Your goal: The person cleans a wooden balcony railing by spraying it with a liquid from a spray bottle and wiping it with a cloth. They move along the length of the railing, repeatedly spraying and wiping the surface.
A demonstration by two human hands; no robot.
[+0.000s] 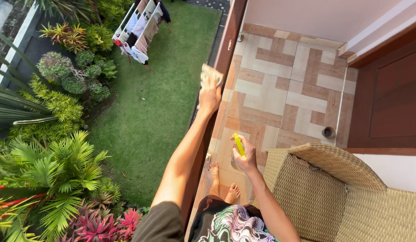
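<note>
The left hand (209,96) stretches out along the brown railing (226,45), its fingers pressed flat on a pale cloth (211,74) that lies on the rail's top. The right hand (246,157) is drawn closer to the body, fingers clamped on a yellow-green spray bottle (239,144) held upright over the tiled floor (279,89). Bare feet (221,181) stand on the tiles just inside the railing. A wicker chair (333,192) sits to the right, near the right forearm. Below, beyond the railing, lie a lawn (158,112), a laden drying rack (140,31) and garden plants (60,170).
</note>
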